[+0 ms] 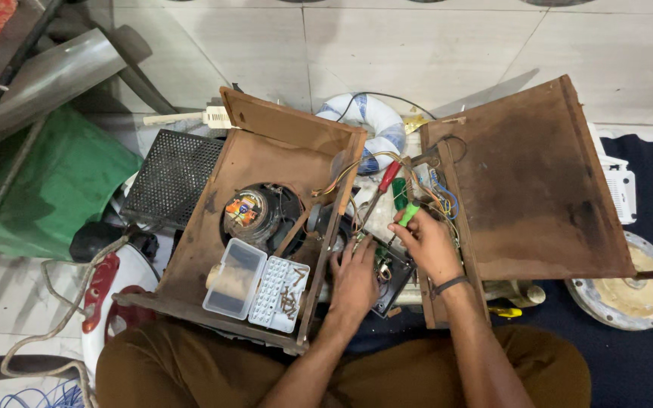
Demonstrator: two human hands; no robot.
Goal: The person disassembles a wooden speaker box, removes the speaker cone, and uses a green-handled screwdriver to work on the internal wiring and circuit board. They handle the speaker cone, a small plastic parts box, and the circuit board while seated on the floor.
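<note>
Brown trousers (190,370) of the seated person fill the lower edge of the view, with both bare forearms reaching forward over the lap. Left hand (353,276) lies flat, fingers extended and closed on nothing, pressing on a dark circuit board (391,276) that sits between two wooden parts. Right hand (426,240) is closed around a green-handled screwdriver (408,214), the handle protruding above the fist and the shaft angled down toward the circuit board; a dark band circles that wrist. A red-handled screwdriver (387,178) lies just beyond the right hand, among coloured wires (436,198). To the left stands an open wooden cabinet (266,151) containing a round speaker (255,211); a clear plastic parts box (257,285) (lid open, small screws in its tray) rests on the cabinet's near edge. To the right, a flat wooden back panel (530,181) lies tilted, touching the wiring. A perforated black metal grille (171,175) sits left of the cabinet, and a white-and-blue ring-shaped object (379,125) lies behind it on the tiled floor (432,45).
</note>
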